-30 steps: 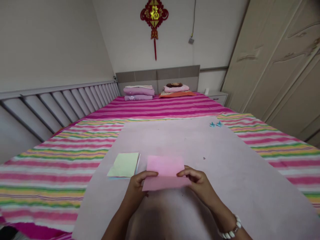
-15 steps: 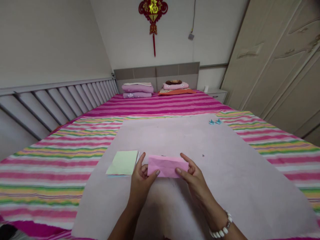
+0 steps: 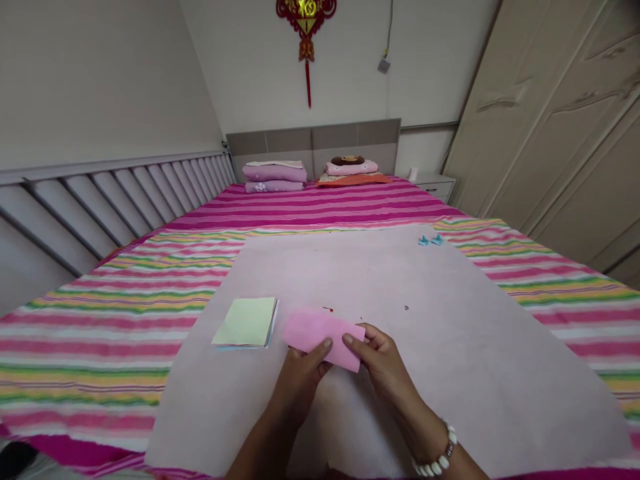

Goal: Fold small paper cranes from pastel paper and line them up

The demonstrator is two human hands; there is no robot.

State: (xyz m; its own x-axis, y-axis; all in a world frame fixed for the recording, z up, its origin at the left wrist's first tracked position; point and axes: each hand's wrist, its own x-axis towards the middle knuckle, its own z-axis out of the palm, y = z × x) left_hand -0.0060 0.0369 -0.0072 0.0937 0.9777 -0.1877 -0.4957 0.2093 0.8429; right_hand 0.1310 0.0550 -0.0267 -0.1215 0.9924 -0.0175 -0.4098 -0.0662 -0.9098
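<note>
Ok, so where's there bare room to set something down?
The widest patch of pale mat lies right of the right hand, out to the striped bedcover. Another runs beyond the pink paper to the mat's far edge, left of two blue origami pieces, bar tiny specks. It's tight between the paper stack and pink paper, near the left hand.

A striped bed [image 3: 310,210] bears a pale board [image 3: 490,373]; paper stack [image 3: 246,323], blue origami [image 3: 438,241] atop.

Pink paper [image 3: 323,328] partly blurred, wall ornament [image 3: 307,28] cropped above
</note>
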